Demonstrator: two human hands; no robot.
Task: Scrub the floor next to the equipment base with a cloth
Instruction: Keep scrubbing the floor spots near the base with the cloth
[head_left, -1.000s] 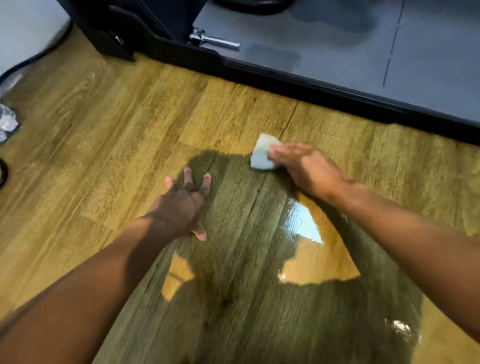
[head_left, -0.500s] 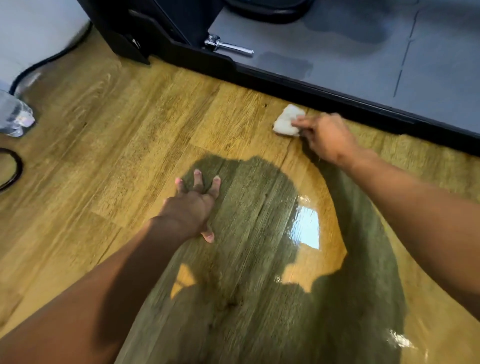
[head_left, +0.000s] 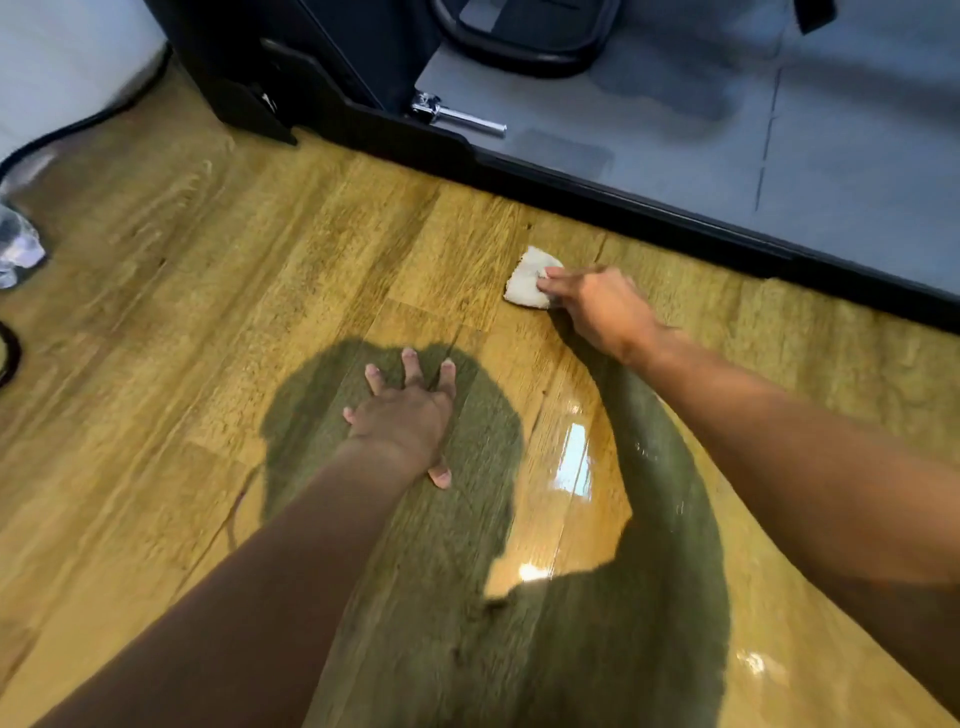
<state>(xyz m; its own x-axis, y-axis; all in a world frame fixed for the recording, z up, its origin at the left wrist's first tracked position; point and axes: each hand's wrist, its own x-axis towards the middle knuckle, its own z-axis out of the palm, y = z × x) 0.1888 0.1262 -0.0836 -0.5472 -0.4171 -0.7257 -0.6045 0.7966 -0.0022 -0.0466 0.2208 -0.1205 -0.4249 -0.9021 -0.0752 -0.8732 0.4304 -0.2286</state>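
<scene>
Cloth, small, pale and folded, lies on the wooden floor near the black edge of the equipment base, not touching it. The right hand presses it down with outstretched fingers laid over its right side; the thumb is hidden. The cloth juts from the fingertips leftward and toward the base edge. The left hand, flat with fingers spread, props on the floor well apart, nearer the person. The strip along the base edge probably wants the next strokes

Right hand seemingly presses cloth onto floor.
</scene>
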